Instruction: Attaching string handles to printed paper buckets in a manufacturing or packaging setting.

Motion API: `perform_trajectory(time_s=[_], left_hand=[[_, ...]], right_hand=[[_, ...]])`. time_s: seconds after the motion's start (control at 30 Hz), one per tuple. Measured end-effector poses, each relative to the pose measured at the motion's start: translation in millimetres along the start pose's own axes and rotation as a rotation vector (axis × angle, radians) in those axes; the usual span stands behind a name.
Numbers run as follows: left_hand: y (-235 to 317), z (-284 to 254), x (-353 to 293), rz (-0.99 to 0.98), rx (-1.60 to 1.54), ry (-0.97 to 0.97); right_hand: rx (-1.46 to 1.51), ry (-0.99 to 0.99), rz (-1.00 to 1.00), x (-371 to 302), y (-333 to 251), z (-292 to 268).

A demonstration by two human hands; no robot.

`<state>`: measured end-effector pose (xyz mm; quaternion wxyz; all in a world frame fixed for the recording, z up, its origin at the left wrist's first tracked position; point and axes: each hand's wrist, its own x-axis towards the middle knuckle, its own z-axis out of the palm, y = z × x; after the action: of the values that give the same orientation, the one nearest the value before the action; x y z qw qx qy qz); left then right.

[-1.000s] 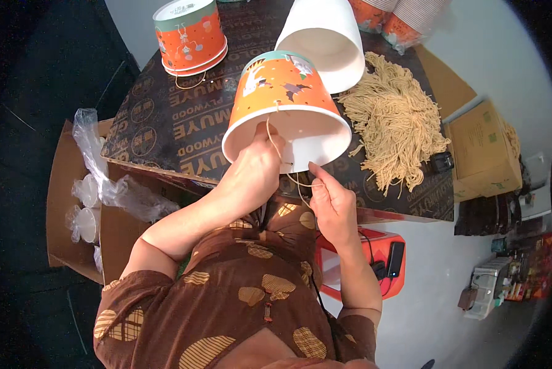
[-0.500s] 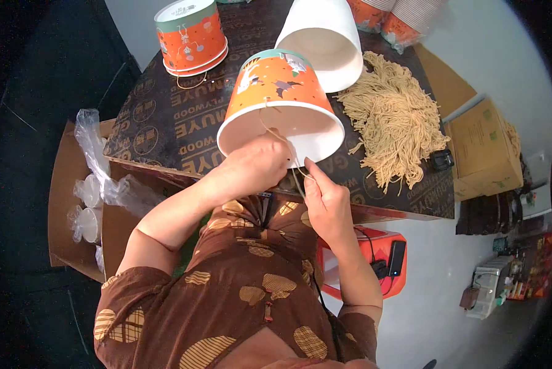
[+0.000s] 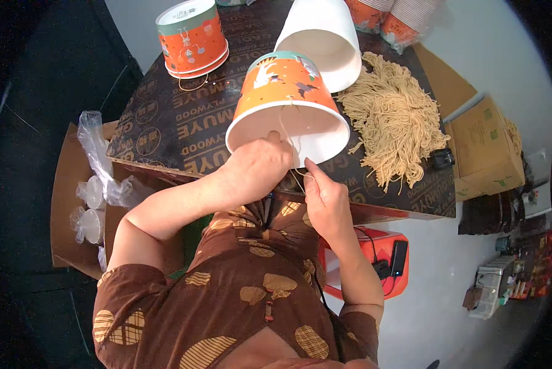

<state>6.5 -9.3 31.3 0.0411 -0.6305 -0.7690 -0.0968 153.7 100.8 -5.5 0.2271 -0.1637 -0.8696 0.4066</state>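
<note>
An orange paper bucket [image 3: 294,92] with a green band and Halloween-like figures lies tilted, its white mouth toward me. A thin beige cord [image 3: 283,126] passes through its upper wall near the rim and hangs across the mouth. My left hand [image 3: 260,161] is closed on the bucket's near rim, thumb inside the mouth; its other fingertips are hidden. Just right of it, my right hand [image 3: 326,195] pinches the cord between thumb and forefinger, below the rim. Behind the bucket lies a plain white paper bucket [image 3: 322,46], its opening facing me.
A heap of beige cords [image 3: 393,117] lies right on the dark plywood table [image 3: 159,117]. Stacked orange buckets [image 3: 193,43] stand upside down at the far left; more bagged stacks [image 3: 411,21] stand far right. Cardboard boxes [image 3: 488,147] flank the table. A red stool [image 3: 396,286] holds a phone [image 3: 399,258].
The orange bucket has shifted and turned a little to the right, carrying the cord's upper end along. My left hand has moved slightly right with it; my right hand has barely moved.
</note>
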Motion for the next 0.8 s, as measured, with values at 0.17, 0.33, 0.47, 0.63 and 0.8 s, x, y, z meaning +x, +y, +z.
perform_trajectory(time_s=[0.17, 0.33, 0.47, 0.63, 0.8], left_hand=[[-4, -2, 2, -0.058, -0.178, -0.027], [-15, 11, 12, -0.275, -0.704, -0.085], [-19, 24, 18, -0.392, -1.039, -0.034], [-17, 20, 23, -0.479, -1.313, -0.070], [-13, 20, 24, -0.529, -1.312, -0.141]], right_hand=[[-0.001, 0.012, 0.010, 1, 1, -1], [0.049, 0.004, 0.042, 3, 5, -2], [0.136, 0.020, 0.112, 4, 10, 1], [0.198, 0.022, 0.132, 2, 12, 2], [0.241, 0.026, 0.147, 1, 14, 1]])
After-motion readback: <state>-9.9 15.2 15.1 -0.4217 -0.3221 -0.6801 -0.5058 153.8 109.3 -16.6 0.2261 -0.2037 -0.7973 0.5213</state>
